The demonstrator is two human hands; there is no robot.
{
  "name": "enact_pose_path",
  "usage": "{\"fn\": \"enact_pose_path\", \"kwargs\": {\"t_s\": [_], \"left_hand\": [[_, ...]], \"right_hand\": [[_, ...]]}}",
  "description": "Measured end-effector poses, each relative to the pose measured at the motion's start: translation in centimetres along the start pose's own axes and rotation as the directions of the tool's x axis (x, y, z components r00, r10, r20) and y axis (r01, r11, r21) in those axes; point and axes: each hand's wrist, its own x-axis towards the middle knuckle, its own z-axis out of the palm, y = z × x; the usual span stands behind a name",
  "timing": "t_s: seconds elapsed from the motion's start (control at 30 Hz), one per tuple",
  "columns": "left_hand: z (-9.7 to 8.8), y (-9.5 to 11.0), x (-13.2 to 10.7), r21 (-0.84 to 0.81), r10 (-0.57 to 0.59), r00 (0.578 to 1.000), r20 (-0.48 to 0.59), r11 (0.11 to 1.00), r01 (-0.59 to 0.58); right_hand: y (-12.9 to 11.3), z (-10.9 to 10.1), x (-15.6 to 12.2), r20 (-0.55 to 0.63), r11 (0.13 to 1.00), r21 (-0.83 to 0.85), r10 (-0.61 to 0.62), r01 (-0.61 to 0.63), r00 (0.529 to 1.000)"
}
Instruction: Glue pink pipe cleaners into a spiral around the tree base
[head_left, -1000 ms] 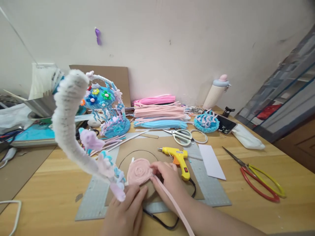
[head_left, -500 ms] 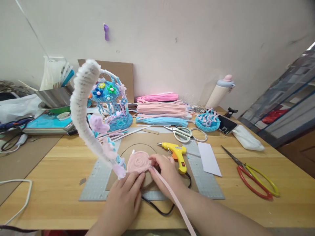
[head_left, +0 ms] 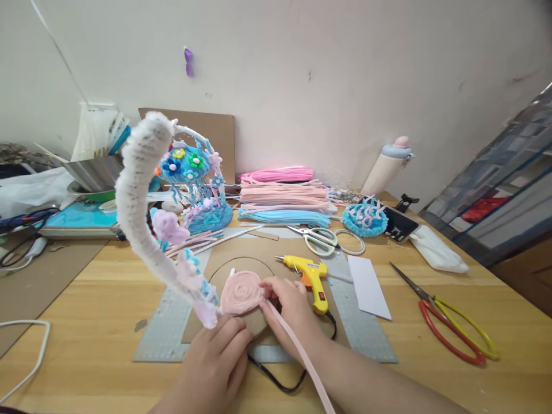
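Note:
A pink spiral disc of coiled pipe cleaner lies on a cardboard circle over a grey cutting mat. My right hand pinches the loose pink pipe cleaner against the disc's right edge, fingers closed on it. My left hand rests at the disc's near edge, its fingers flat and pressing on the cardboard. A white fuzzy arch with pastel flowers rises from beside the left hand. A yellow glue gun lies just behind the right hand.
White-handled scissors, a stack of pink and blue pipe cleaners, a blue jellyfish ornament and a blue woven base sit behind. Red and yellow shears lie right. A phone, bottle, white paper and black cord are nearby.
The view has shifted slightly. Both hands stay at the disc, the right hand still working the pink strand along its edge.

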Motion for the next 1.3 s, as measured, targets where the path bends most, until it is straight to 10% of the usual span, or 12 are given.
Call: {"fn": "enact_pose_path", "kwargs": {"t_s": [0.7,0.77,0.93,1.3], "left_hand": [[-0.5,-0.9,-2.6,-0.145,-0.079,0.983,-0.167,0.988,0.055],[-0.5,-0.9,-3.1,-0.276,-0.239,0.934,-0.267,0.947,0.164],[0.3,-2.3,-3.3,-0.329,-0.666,0.651,-0.365,0.746,0.579],[0.4,-3.9,-3.2,-0.085,-0.641,0.767,-0.028,0.766,0.637]], "right_hand": [[0.0,0.0,0.1,-0.002,1.0,-0.003,0.016,-0.016,1.0],[0.0,0.0,0.2,-0.005,1.0,-0.003,0.022,-0.022,1.0],[0.0,0.1,0.3,-0.008,0.999,0.027,0.035,-0.035,0.999],[0.0,0.6,0.1,-0.035,0.998,0.02,0.054,-0.053,0.998]]}}
